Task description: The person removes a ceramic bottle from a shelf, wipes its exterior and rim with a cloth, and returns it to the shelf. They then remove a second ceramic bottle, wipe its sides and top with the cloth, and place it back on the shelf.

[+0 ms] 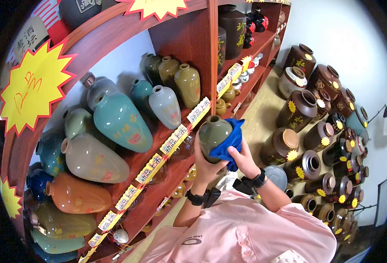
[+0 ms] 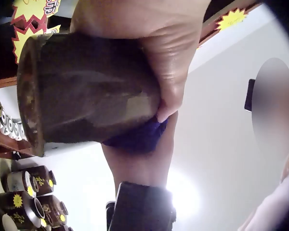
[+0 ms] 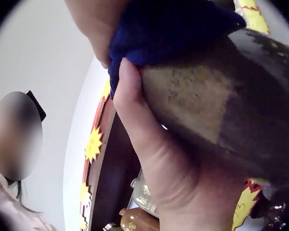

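Observation:
A glazed grey-green wine jar (image 1: pixel 214 132) with a short narrow neck is held up before the chest, its mouth turned toward the shelf. My left hand (image 1: pixel 207 165) grips its lower body, the thumb along its side in the left wrist view. My right hand (image 1: pixel 243 158) holds a bunched blue cloth (image 1: pixel 229 145) against the jar's right side, thumb on top of the cloth. In the right wrist view the cloth (image 3: pixel 173 33) lies along the jar (image 3: pixel 192 103), beside the left thumb. The right fingers are mostly hidden behind the cloth.
A red-brown wooden shelf (image 1: pixel 176 41) on the left carries several glazed jars, among them a turquoise jar (image 1: pixel 122 120) and an orange jar (image 1: pixel 79 193). Price labels (image 1: pixel 149 170) line its edge. Many dark jars (image 1: pixel 297 107) stand on the floor at right, near a grey round lid (image 1: pixel 276 177).

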A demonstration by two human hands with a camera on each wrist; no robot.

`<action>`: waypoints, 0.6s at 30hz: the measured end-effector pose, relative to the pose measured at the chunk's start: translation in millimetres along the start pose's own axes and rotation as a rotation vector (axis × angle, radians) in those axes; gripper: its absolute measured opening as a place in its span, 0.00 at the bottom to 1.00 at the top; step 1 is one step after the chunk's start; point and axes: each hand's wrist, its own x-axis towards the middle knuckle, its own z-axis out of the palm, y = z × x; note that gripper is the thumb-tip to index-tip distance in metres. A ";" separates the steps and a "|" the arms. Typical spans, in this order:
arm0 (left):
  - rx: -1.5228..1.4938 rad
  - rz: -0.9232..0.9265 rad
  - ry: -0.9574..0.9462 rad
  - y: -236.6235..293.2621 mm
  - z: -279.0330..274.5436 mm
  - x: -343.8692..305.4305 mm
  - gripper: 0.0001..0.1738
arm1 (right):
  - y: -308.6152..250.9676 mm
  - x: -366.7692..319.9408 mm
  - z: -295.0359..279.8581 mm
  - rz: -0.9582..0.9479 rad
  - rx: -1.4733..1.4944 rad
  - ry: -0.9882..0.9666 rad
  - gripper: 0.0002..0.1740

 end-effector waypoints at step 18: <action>-0.132 -0.099 0.156 0.7 -27.9 -10.6 0.48 | 25.6 -6.5 -20.6 0.410 0.192 -0.365 0.50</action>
